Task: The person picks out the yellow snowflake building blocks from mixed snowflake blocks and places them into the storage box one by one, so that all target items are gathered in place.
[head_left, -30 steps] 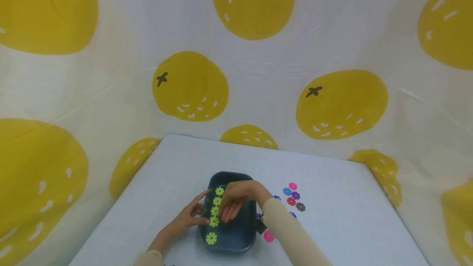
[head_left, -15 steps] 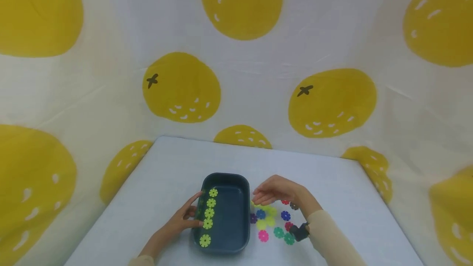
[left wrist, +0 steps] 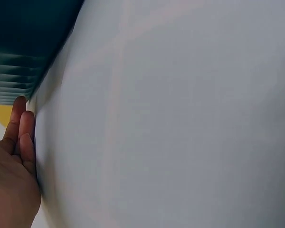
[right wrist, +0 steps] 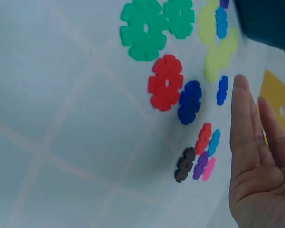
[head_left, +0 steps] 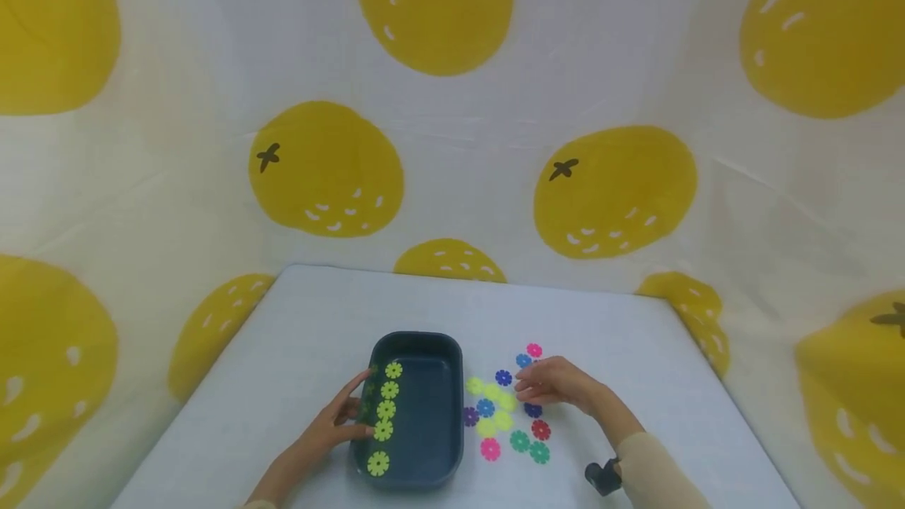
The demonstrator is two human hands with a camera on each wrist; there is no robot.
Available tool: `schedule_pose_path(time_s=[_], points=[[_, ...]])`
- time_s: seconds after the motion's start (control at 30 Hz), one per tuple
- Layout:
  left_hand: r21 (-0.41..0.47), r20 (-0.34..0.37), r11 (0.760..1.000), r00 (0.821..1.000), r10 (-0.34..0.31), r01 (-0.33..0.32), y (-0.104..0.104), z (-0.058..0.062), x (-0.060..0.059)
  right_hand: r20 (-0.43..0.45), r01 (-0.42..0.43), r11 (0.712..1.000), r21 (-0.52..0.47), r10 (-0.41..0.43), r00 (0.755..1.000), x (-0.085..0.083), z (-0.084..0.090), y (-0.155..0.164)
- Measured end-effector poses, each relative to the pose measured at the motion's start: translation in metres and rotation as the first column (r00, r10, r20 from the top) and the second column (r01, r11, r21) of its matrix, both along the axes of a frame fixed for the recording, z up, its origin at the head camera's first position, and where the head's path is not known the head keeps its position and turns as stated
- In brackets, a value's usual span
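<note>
A dark teal tray [head_left: 427, 415] stands on the white cloth, with several yellow-green snowflake discs [head_left: 385, 409] in a column along its left side. My left hand [head_left: 328, 422] rests on the tray's left rim, thumb and forefinger spread apart; in the left wrist view its other fingers lie loosely against the outer wall. My right hand [head_left: 555, 382] hovers over the loose discs right of the tray, fingers extended and nothing visible in them. Nearest it are a yellow-green disc [head_left: 507, 401] and a dark blue disc [head_left: 533, 410]. In the right wrist view, a red disc [right wrist: 166, 83] lies near it.
More loose discs lie right of the tray: a pink disc [head_left: 490, 448], a green disc [head_left: 540, 452], a purple disc [head_left: 470, 416] and others. A black wrist device [head_left: 603, 477] hangs by the right sleeve. A fruit-print curtain [head_left: 467, 179] surrounds the table.
My right hand has moved from above the column inside the tray out to the right, over the loose discs. My left hand stays on the rim. The head view has turned right.
</note>
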State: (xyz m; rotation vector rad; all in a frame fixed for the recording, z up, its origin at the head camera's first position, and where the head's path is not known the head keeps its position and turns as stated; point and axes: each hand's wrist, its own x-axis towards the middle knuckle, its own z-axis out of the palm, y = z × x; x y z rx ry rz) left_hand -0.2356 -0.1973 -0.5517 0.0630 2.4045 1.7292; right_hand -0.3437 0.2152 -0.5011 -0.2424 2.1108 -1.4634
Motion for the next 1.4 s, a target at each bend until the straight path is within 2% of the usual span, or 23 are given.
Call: schedule_pose_path(time_s=[0.1, 0.2, 0.27, 0.37, 0.43, 0.5, 0.7, 0.93, 1.17, 1.4], points=[[0.014, 0.000, 1.000, 1.000, 0.007, -0.007, -0.002, 0.000, 0.001, -0.103, 0.032, 0.995, 0.091, -0.023, 0.994, 0.004, -0.009, -0.007], [0.020, 0.001, 1.000, 1.000, 0.006, -0.006, -0.003, 0.000, 0.002, -0.208, 0.054, 0.982, 0.180, -0.015, 0.978, 0.009, -0.015, -0.015], [0.019, -0.002, 1.000, 1.000, 0.000, 0.000, -0.003, 0.000, 0.003, -0.294, 0.052, 0.966, 0.255, 0.026, 0.955, 0.011, -0.018, -0.019], [0.017, -0.006, 1.000, 1.000, -0.008, 0.008, -0.003, 0.001, 0.003, -0.416, 0.045, 0.933, 0.358, 0.116, 0.902, 0.014, -0.021, -0.020], [0.018, -0.003, 1.000, 1.000, -0.012, 0.012, -0.003, 0.001, 0.003, -0.463, 0.048, 0.907, 0.418, 0.167, 0.871, 0.015, -0.023, -0.020], [0.021, -0.001, 1.000, 1.000, -0.016, 0.016, -0.002, 0.000, 0.002, -0.476, 0.045, 0.892, 0.450, 0.197, 0.857, 0.015, -0.027, -0.019], [0.017, -0.015, 1.000, 1.000, -0.025, 0.025, -0.002, -0.001, 0.001, -0.478, 0.053, 0.882, 0.469, 0.202, 0.855, 0.013, -0.037, -0.017], [0.012, -0.008, 1.000, 1.000, -0.016, 0.016, -0.003, -0.002, 0.000, -0.508, 0.055, 0.887, 0.459, 0.211, 0.835, 0.012, -0.040, -0.018], [0.004, -0.003, 1.000, 1.000, -0.013, 0.013, -0.002, -0.002, -0.002, -0.486, 0.053, 0.889, 0.454, 0.197, 0.851, 0.010, -0.042, -0.019], [0.007, -0.002, 1.000, 1.000, -0.009, 0.009, -0.001, -0.003, -0.002, -0.498, 0.045, 0.912, 0.408, 0.181, 0.848, 0.010, -0.042, -0.020]])
